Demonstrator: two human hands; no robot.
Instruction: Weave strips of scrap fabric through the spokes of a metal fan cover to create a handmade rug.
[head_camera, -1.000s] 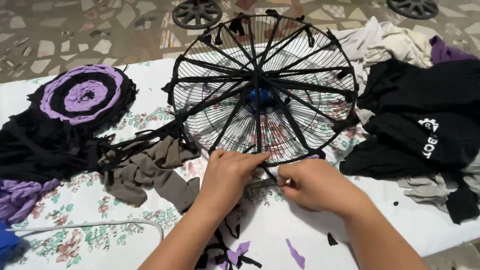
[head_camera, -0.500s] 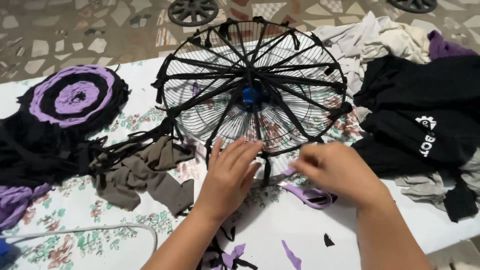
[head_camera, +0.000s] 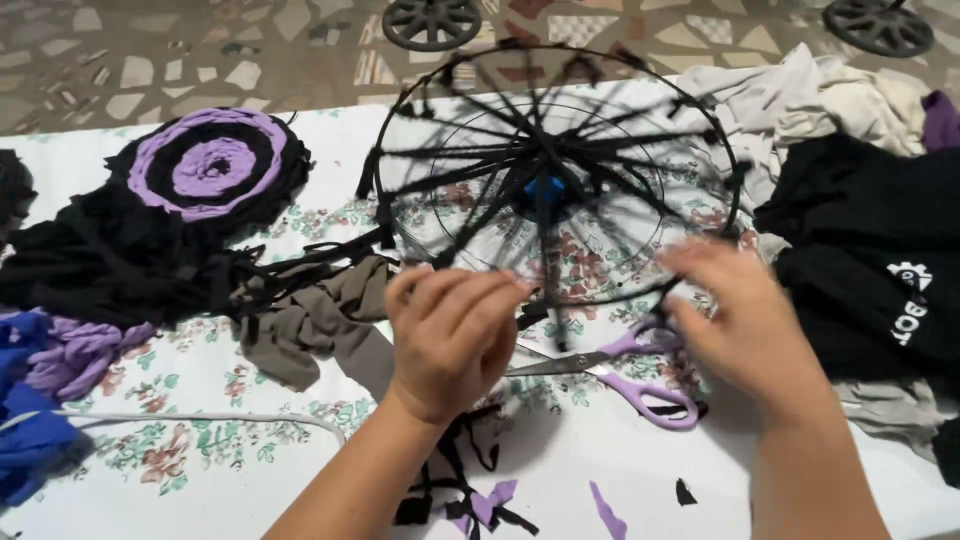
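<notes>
Left hand (head_camera: 450, 335) is curled loosely, fingers bent in toward the near edge of the round wire fan guard (head_camera: 555, 170). I can't tell if it's pinching a strip or just resting there. The guard sits just beyond both hands, strung with black fabric strips like spokes running to a blue hub (head_camera: 545, 190).

Right hand (head_camera: 745, 320) is blurry, fingers half open at the guard's near right edge; whether it grips a strip is hard to say.

Purple-handled scissors (head_camera: 625, 375) lie on the floral cloth (head_camera: 200, 400) right between the two hands, nobody touching them. Off to the left hand's far side is a finished-looking purple and black woven round (head_camera: 205, 165), with grey-brown fabric (head_camera: 320, 320) closer in.

Looks to me like the spoke-tying stage on the near rim. I'd guess the next move needs a firm pinch and steady tension so the strip doesn't slide along the wire.
</notes>
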